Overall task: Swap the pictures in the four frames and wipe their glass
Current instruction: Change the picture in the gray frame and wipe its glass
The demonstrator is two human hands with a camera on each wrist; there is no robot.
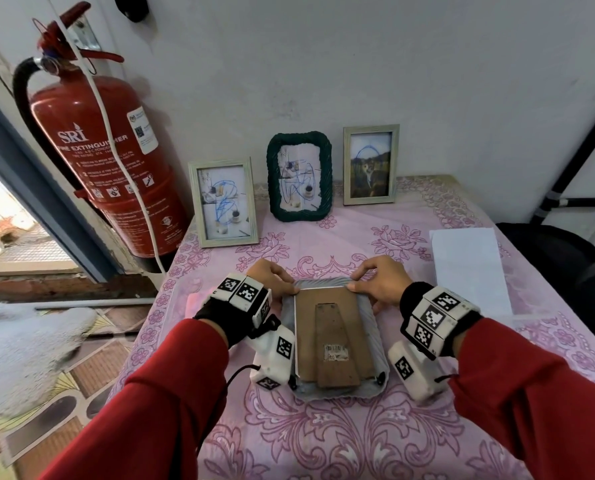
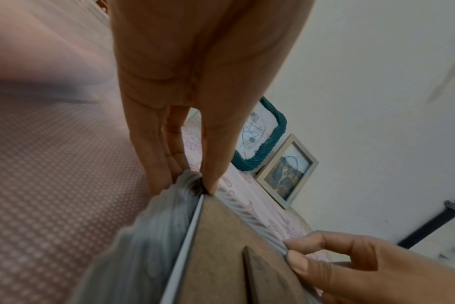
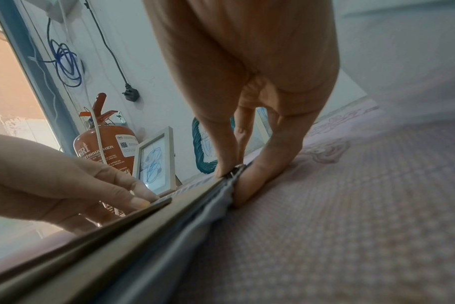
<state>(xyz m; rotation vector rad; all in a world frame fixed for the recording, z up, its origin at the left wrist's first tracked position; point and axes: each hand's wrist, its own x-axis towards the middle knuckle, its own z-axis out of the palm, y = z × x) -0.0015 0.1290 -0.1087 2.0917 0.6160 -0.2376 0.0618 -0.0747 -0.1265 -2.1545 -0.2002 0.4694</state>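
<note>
A grey ribbed picture frame (image 1: 375, 329) lies face down on the pink tablecloth, its brown backing board (image 1: 308, 323) and folded stand facing up. My left hand (image 1: 293, 289) pinches the frame's far left corner, thumb on the inner edge and fingers outside (image 2: 164, 176). At the far right corner my right hand (image 1: 353, 285) pinches the rim, its thumb on a small metal tab (image 3: 235, 171). Three more frames stand at the back: a pale one (image 1: 223, 202), a green rope-edged one (image 1: 299, 176) and another pale one (image 1: 370, 164), each picture scribbled with blue.
A white sheet of paper (image 1: 469, 268) lies on the table to the right. A red fire extinguisher (image 1: 109, 161) hangs by the table's left rear corner, with a white cable across it. The table's left edge drops to a tiled floor.
</note>
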